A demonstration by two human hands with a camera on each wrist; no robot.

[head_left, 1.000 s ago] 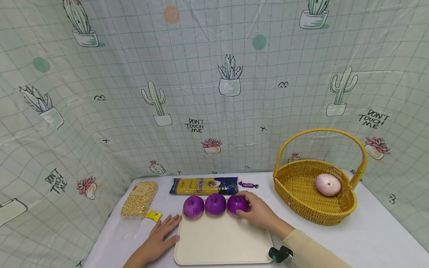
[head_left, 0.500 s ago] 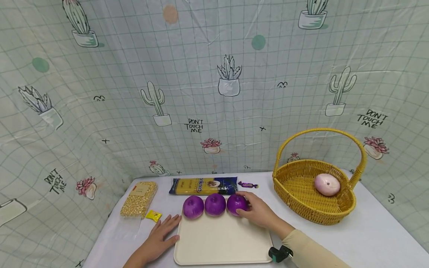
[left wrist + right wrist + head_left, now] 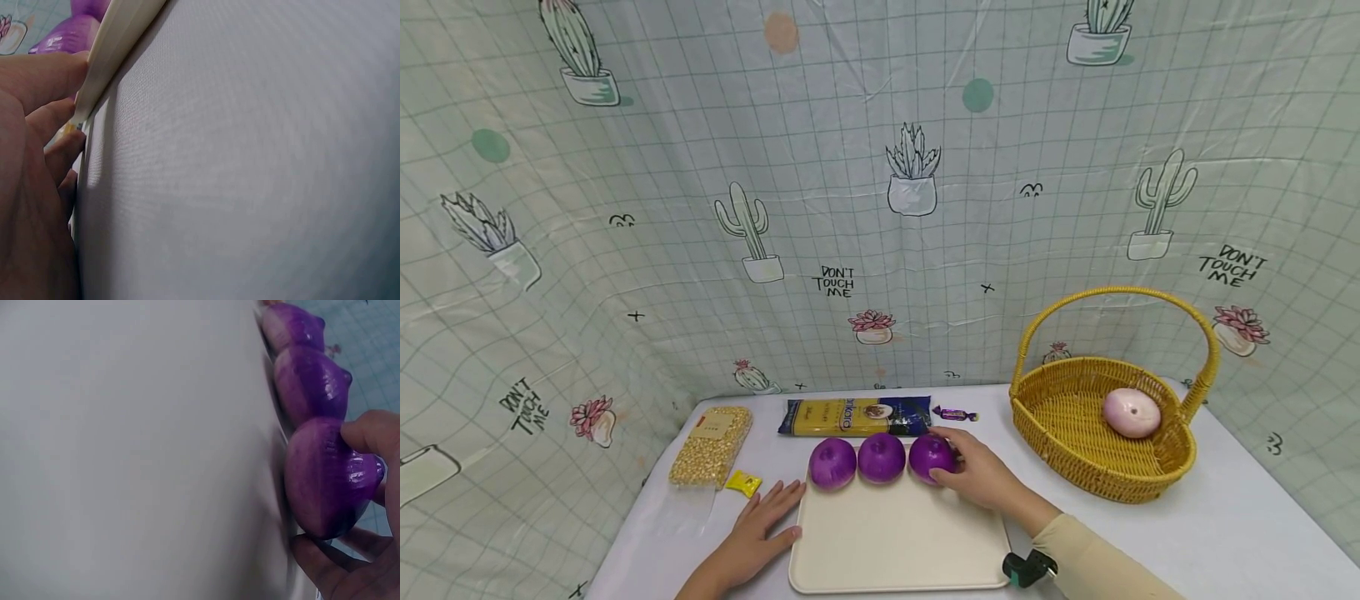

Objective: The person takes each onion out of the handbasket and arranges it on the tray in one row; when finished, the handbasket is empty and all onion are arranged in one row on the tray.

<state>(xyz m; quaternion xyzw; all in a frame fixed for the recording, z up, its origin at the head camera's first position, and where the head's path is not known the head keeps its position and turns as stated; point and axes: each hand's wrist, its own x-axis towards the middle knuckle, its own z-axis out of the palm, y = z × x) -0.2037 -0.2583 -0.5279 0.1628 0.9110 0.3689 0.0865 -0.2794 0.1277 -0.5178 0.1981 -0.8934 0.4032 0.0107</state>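
Three purple onions stand in a row along the far edge of a cream tray (image 3: 902, 542): a left onion (image 3: 832, 464), a middle onion (image 3: 882, 458) and a right onion (image 3: 932, 459). My right hand (image 3: 981, 472) grips the right onion from its right side. In the right wrist view, thumb and fingers spread around this glossy onion (image 3: 328, 478), beside the other two. My left hand (image 3: 760, 533) lies at the tray's left edge with fingers extended. The left wrist view shows its fingertips (image 3: 75, 70) against the tray rim (image 3: 119, 47).
A yellow wicker basket (image 3: 1101, 483) with a tall handle stands at right, holding a pale pink onion-like thing (image 3: 1131, 412). Behind the tray lie a pasta packet (image 3: 853, 417) and a purple-wrapped candy (image 3: 955, 413). Left are a bag of corn kernels (image 3: 711, 446) and a yellow-wrapped candy (image 3: 743, 482).
The right onion has shifted very slightly to the right in my right hand's grip. My left hand, the tray and the other onions stay where they were.
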